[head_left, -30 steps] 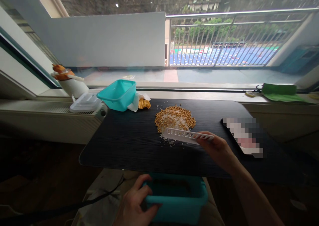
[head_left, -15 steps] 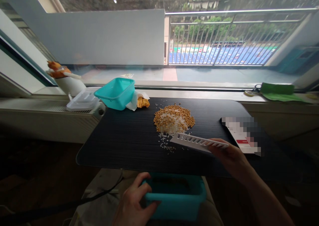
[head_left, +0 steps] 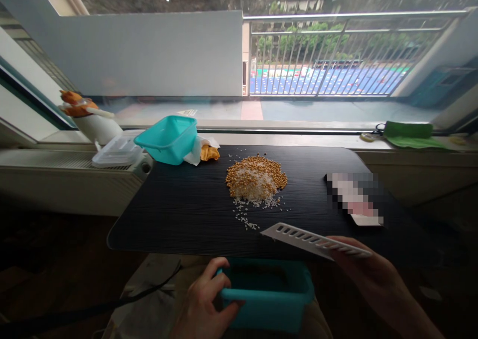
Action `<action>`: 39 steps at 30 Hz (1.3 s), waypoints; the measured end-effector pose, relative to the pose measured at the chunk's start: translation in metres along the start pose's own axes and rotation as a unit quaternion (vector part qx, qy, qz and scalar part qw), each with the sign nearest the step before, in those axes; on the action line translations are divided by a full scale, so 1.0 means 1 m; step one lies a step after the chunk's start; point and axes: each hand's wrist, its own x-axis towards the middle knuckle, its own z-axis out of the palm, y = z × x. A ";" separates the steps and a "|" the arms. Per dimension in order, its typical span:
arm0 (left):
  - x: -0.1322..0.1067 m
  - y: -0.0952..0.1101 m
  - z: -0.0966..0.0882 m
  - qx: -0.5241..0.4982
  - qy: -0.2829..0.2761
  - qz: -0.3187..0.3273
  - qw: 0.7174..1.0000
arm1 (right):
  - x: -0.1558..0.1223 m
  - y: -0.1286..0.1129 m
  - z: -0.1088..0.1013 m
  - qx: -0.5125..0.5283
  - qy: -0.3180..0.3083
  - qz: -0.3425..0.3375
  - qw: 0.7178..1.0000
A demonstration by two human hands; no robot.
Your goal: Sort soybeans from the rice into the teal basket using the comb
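Right hand closed around the right end of a long white plastic plate with a row of slots; part of the grip is hidden behind the plate. Plate is tilted, over the front part of the black rectangular wood-grain table, its left tip just beside some stray white grains. Can't tell whether its lower edge touches the tabletop. Left hand gripping the left rim of a deep teal plastic bin, fingers hooked over the rim, thumb against the outer front wall. Bin sits at the lap, below the table's front edge, opening up; inside is dark, contents unclear. Heap of round golden beans mixed with white rice-like grains is near mid-table: beans mostly at the back and sides, white grains thicker toward the front, with a loose trail off the front. Back left corner: a second, lighter turquoise plastic tub, tilted, with crumpled white paper and a yellow-brown piece right beside it. Right side of table: flat phone-like device, screen pixelated. Clear plastic lid on the white radiator, left. Green cloth on the windowsill, right.
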 end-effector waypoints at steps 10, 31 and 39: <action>-0.004 -0.007 -0.002 -0.005 0.010 0.006 1.000 | 0.048 -0.004 0.025 -0.071 -0.067 -0.086 0.992; -0.009 -0.019 -0.006 0.007 0.020 0.000 1.000 | 0.045 -0.017 0.048 -0.053 -0.164 -0.078 0.982; -0.011 -0.025 -0.010 0.019 0.045 0.024 0.999 | 0.026 -0.031 0.040 -0.043 -0.270 -0.041 0.961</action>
